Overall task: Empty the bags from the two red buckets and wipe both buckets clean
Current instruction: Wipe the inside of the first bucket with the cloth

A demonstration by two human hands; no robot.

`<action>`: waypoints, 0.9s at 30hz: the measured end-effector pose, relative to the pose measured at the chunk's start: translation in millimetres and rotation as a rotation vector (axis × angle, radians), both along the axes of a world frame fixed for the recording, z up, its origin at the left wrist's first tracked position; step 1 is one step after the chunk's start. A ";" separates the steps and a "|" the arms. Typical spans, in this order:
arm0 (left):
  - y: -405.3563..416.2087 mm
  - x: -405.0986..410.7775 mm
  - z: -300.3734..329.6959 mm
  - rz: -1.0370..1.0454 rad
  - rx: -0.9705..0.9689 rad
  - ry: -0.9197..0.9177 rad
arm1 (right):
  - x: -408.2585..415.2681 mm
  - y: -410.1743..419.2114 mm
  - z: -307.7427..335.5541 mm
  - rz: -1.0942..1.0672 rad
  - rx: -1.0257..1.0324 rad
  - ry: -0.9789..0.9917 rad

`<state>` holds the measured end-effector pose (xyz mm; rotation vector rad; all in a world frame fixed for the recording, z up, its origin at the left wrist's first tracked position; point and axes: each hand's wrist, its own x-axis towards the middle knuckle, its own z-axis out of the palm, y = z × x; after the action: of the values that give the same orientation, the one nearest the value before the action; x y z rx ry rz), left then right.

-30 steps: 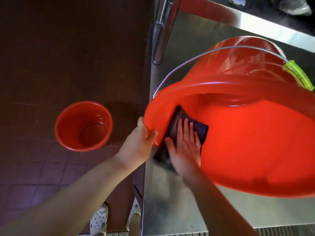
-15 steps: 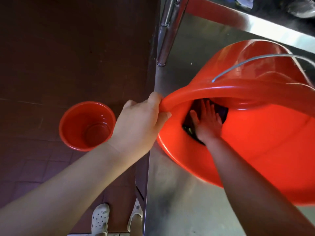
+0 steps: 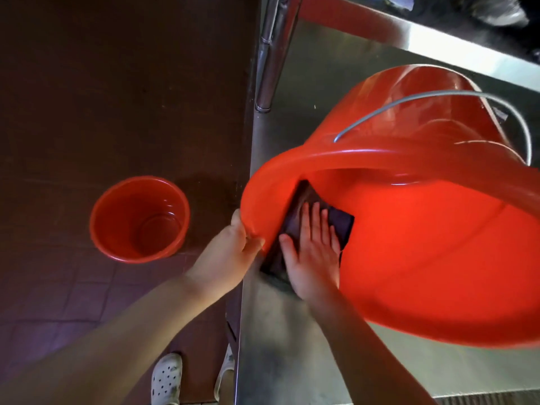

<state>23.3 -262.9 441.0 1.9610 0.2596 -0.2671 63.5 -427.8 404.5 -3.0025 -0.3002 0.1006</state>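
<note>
One head-worn view — looking steeply down, close over the hands.

This looks like a commercial kitchen or canteen wash area. A bare stainless-steel worktop [image 3: 292, 331] with a raised back edge and a steel post [image 3: 270, 54] stands over a dark reddish tiled floor [image 3: 73, 287]. Two red buckets [image 3: 139, 219] [image 3: 423, 244], a dark cloth [image 3: 340, 223] and perforated white clogs [image 3: 166, 378] suit cleaning work there.

A: Which items are cut off?
B: The large red bucket [image 3: 409, 258] runs past the right edge. The white shoes [image 3: 166, 378] are cropped at the near edge.
A: Hidden?
B: The right hand [image 3: 314, 252] covers much of the dark cloth [image 3: 340, 223].
</note>
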 end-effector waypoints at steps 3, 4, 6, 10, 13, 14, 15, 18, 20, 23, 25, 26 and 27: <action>-2.9 -6.2 4.0 -0.018 0.071 -0.035 | -31.6 4.2 1.2 0.029 0.060 -0.013; -3.5 -7.9 8.4 -0.038 0.123 -0.077 | -31.8 2.5 2.7 0.031 0.095 -0.009; -1.2 -9.4 20.5 -0.076 0.234 -0.202 | -19.7 -3.9 5.4 0.039 0.136 0.006; 16.8 -0.3 50.9 -0.123 0.377 -0.430 | 36.8 -26.1 2.1 0.014 0.007 0.017; 25.4 10.5 67.3 -0.125 0.470 -0.591 | 86.0 -44.5 -0.4 -0.040 -0.058 0.040; 25.5 12.8 69.1 -0.109 0.469 -0.602 | 100.0 -50.8 -0.7 -0.056 -0.078 0.054; 24.9 13.8 67.7 -0.082 0.434 -0.583 | 111.5 -56.6 -1.1 -0.073 -0.102 0.067; 18.9 9.5 47.6 0.039 0.070 -0.420 | 128.5 -63.9 -5.7 -0.101 -0.163 0.079; 12.1 1.8 23.9 0.056 -0.131 -0.237 | 128.4 -60.7 -8.0 -0.100 -0.190 0.078; 1.4 -10.7 -3.1 0.017 -0.103 -0.048 | 114.3 -50.5 -5.4 -0.112 -0.179 0.087; -1.7 -12.0 -9.5 0.058 -0.073 -0.036 | 88.5 -39.0 -4.2 -0.107 -0.144 0.073; -2.5 -11.3 -9.8 0.076 -0.064 -0.035 | 68.9 -31.0 -4.2 -0.086 -0.118 0.055; -3.0 -10.5 -9.4 0.091 -0.059 -0.034 | 46.0 -21.4 -3.8 -0.057 -0.086 0.035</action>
<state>12.8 -265.9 431.6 1.8881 0.3146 -0.1797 109.4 -449.2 400.7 -3.0877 -0.2122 0.1652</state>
